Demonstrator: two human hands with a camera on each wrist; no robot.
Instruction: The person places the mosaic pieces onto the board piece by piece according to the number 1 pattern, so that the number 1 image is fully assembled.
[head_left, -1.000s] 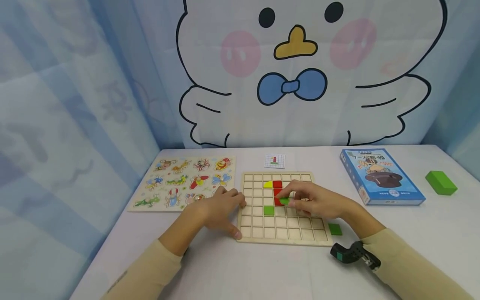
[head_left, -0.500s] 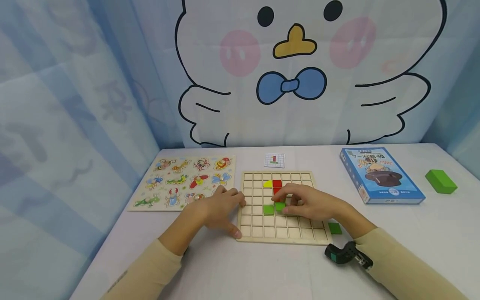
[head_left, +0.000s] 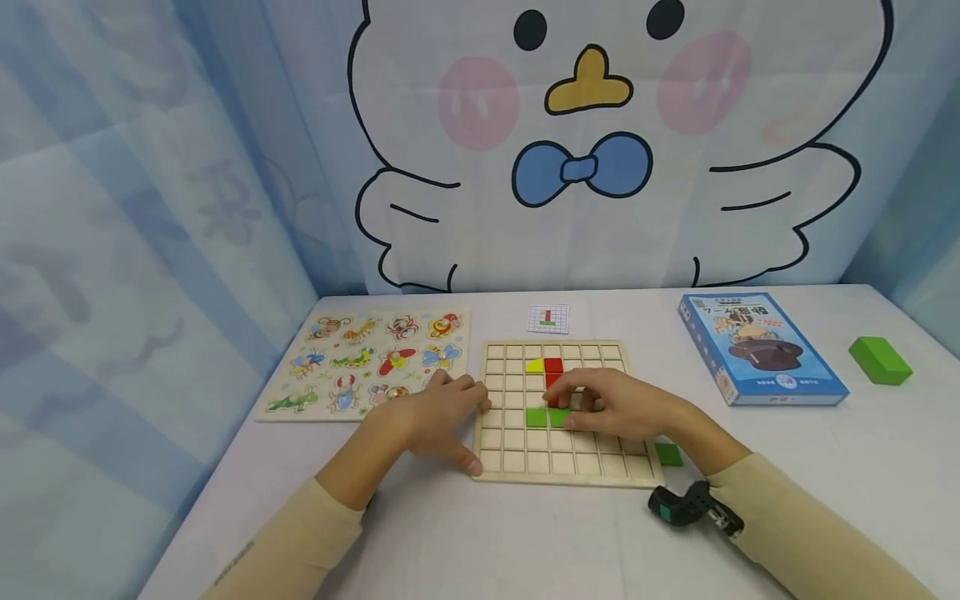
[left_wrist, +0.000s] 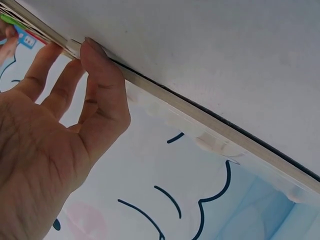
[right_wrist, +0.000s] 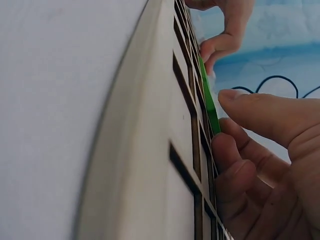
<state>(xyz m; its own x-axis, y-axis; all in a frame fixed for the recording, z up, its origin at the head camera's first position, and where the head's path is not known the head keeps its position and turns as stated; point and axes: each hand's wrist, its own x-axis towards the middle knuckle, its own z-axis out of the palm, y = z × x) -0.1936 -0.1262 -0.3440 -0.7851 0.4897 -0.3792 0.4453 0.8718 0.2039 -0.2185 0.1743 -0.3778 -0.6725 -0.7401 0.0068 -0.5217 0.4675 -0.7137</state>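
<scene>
A wooden grid board (head_left: 517,462) lies in front of me. My left hand (head_left: 442,417) rests at its left edge, fingers spread, thumb at the near corner; the left wrist view shows the fingertips touching the board's edge (left_wrist: 165,95). My right hand (head_left: 618,404) has bent fingers and thumb around a flat green square tile (head_left: 557,417), partly hidden under them. Directly left of that lies another green tile (head_left: 536,417). Behind runs a column of red tiles (head_left: 553,367), its lower part overlapped by my right fingers. A yellow piece (head_left: 535,366) sits beside its top.
A small printed card (head_left: 548,318) lies behind the board. An insect picture puzzle (head_left: 375,358) is at left. At right are a blue box (head_left: 765,350), a green block (head_left: 881,361) and a loose green tile (head_left: 668,454), partly under my right forearm.
My right hand has brought the green tile down and slightly left, from over the red column to flat beside the other green tile. My left hand has stayed at the board's edge.
</scene>
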